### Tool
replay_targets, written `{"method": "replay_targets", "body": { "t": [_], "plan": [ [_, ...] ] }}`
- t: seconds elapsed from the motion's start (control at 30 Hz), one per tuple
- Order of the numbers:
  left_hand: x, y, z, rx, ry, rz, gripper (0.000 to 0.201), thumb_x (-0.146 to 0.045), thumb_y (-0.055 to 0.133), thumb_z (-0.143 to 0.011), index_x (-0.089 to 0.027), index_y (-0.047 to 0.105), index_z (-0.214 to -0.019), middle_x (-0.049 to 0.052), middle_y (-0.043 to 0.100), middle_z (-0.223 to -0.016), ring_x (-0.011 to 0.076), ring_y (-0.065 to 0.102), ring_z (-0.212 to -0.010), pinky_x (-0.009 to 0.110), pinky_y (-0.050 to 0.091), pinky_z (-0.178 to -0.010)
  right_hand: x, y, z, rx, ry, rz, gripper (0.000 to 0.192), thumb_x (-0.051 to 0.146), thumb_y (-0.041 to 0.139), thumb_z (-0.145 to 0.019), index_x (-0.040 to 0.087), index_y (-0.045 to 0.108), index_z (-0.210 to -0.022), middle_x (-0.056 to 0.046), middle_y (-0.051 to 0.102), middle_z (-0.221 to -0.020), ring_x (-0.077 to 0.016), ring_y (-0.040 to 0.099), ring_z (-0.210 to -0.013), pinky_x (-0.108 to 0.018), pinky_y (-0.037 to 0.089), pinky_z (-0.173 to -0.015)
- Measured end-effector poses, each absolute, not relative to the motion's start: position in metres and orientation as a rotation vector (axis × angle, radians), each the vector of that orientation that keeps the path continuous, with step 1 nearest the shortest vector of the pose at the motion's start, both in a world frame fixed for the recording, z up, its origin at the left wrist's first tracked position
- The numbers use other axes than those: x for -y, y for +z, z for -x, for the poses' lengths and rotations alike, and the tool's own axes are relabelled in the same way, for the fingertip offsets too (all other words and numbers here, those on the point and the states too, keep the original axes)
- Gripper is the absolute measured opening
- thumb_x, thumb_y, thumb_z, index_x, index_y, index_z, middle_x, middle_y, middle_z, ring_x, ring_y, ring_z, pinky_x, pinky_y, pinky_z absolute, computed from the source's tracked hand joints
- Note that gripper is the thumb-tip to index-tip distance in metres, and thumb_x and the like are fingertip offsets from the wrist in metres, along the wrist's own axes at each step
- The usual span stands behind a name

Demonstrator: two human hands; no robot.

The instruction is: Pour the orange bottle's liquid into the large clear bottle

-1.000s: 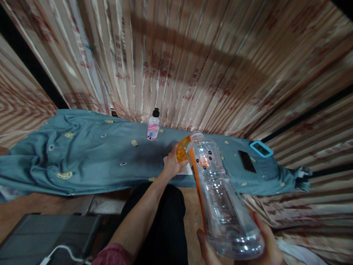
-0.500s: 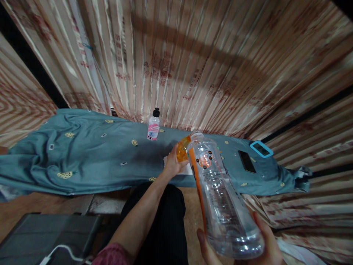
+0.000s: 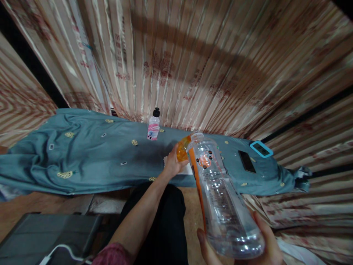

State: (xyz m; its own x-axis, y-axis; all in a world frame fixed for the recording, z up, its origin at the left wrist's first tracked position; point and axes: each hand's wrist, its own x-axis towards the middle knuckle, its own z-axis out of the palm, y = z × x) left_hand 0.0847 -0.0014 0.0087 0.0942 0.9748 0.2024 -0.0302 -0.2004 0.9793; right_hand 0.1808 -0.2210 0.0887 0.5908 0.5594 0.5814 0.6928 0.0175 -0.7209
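Observation:
My left hand is closed around a small see-through orange container; whether it is a cup or a bottle I cannot tell. A large clear plastic bottle with an orange label is in my right hand, gripped near its base. The bottle leans away from me, its uncapped neck beside the orange container; whether they touch is unclear. Beneath my left hand, a white item lies partly hidden on the teal cloth. Farther back stands a small clear bottle with a black cap and pink label.
On the right part of the cloth lie a dark phone and a blue-framed digital clock. A patterned curtain hangs behind. At lower left is a grey case with a white cable over it.

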Motion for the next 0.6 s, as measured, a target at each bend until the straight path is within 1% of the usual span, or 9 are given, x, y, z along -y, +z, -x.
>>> {"method": "replay_targets", "body": {
  "t": [0.17, 0.3, 0.47, 0.6],
  "plan": [
    [0.0021, 0.0102, -0.0844, -0.994, 1.298, -1.377, 0.071, -0.012, 0.076, -0.067, -0.022, 0.052, -0.133, 0.005, 0.071, -0.119, 0.0222, 0.069, -0.104, 0.037, 0.053, -0.098, 0.2208, 0.0896, -0.1775, 1.054, -0.157, 1.653, 0.102, 0.054, 0.094, -0.045, 0.013, 0.057, -0.131, -0.014, 0.066, -0.105, -0.0282, 0.068, -0.084, -0.04, 0.059, -0.064],
    [0.0017, 0.0093, -0.0849, -1.014, 1.294, -1.362, 0.073, -0.016, 0.08, -0.067, -0.021, 0.052, -0.134, 0.007, 0.07, -0.121, 0.0232, 0.069, -0.105, 0.038, 0.053, -0.099, 0.2215, 0.0887, -0.1774, 1.0, -0.096, 1.661, 0.104, 0.053, 0.095, -0.042, 0.014, 0.057, -0.131, -0.015, 0.065, -0.109, -0.0279, 0.068, -0.084, -0.041, 0.06, -0.064],
    [0.0014, 0.0084, -0.0848, -0.992, 1.299, -1.375, 0.071, -0.017, 0.079, -0.067, -0.021, 0.052, -0.133, 0.006, 0.071, -0.12, 0.0238, 0.068, -0.108, 0.039, 0.052, -0.101, 0.2209, 0.0895, -0.1801, 1.073, -0.141, 1.64, 0.101, 0.053, 0.093, -0.046, 0.014, 0.056, -0.132, -0.013, 0.064, -0.106, -0.0283, 0.067, -0.086, -0.04, 0.058, -0.065],
    [0.0005, 0.006, -0.0856, -0.981, 1.316, -1.356, 0.071, -0.02, 0.078, -0.068, -0.021, 0.051, -0.134, 0.008, 0.069, -0.124, 0.0236, 0.068, -0.108, 0.04, 0.052, -0.1, 0.22, 0.0895, -0.1805, 1.066, -0.142, 1.641, 0.102, 0.052, 0.094, -0.044, 0.013, 0.057, -0.13, -0.013, 0.065, -0.104, -0.0272, 0.067, -0.082, -0.04, 0.058, -0.064]
  ]
}}
